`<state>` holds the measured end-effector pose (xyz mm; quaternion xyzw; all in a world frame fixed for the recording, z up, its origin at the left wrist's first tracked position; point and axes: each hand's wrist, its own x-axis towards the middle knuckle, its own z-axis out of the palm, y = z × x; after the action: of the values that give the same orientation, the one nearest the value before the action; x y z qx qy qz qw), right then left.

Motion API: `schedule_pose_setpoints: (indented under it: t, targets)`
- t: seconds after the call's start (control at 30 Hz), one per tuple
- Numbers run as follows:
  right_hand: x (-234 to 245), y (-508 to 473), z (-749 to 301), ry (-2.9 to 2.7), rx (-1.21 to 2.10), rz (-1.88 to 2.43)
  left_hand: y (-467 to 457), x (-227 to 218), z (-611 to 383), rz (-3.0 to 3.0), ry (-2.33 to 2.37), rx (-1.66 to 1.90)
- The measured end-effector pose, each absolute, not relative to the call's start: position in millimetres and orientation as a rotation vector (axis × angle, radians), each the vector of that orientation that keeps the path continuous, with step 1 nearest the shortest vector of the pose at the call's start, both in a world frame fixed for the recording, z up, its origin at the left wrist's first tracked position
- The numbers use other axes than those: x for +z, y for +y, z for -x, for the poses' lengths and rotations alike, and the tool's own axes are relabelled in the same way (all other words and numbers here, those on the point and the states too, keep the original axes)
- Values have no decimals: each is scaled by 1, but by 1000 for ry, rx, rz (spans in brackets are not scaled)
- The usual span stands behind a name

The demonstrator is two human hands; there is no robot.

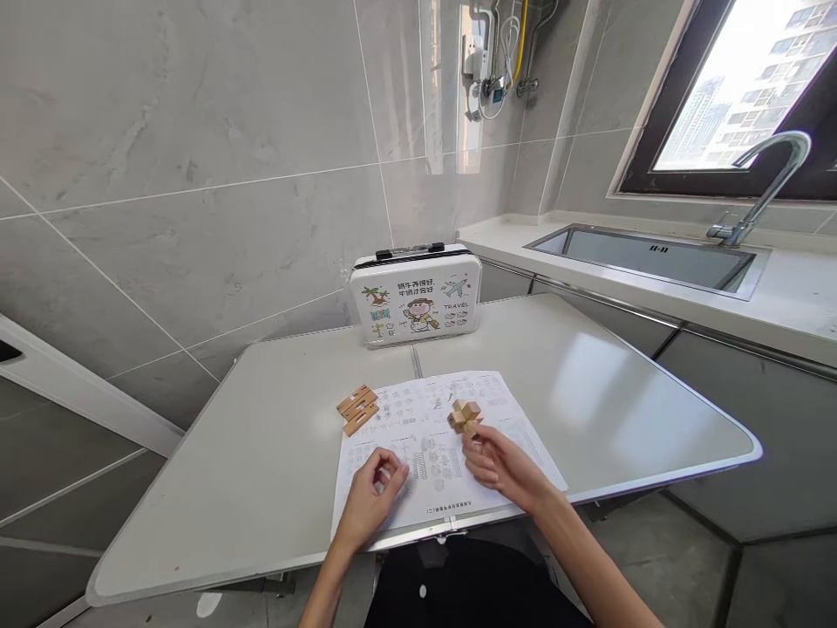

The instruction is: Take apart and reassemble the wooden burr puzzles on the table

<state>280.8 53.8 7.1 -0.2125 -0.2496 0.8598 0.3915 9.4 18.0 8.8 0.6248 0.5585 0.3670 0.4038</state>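
Note:
My right hand [495,464] holds a partly built wooden interlocking puzzle [465,417] at the fingertips, just above a printed instruction sheet [438,453]. My left hand [372,495] rests on the sheet's lower left part with its fingers curled loosely; nothing shows in them. Two or three loose notched wooden pieces [357,409] lie together on the table at the sheet's upper left corner, apart from both hands.
The white folding table [275,453] stands against a grey tiled wall. A small white tin case [415,298] printed with travel cartoons stands at the table's far edge. To the right are a counter with a steel sink [647,257] and a tap [762,187] under a window.

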Motion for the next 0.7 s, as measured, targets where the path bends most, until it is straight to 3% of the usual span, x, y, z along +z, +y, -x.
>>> schedule_pose_setpoints:
  t: [0.2,0.33,0.7]
  targets:
    - [19,31,-251,-914,2467,334,25,37,-37,-1414,822,843]
    - [13,28,-245,-971,2508,226,25,37,-42,-1348,707,791]
    - [24,23,-258,-1650,1809,723,20,40,-44,-1454,1017,878]
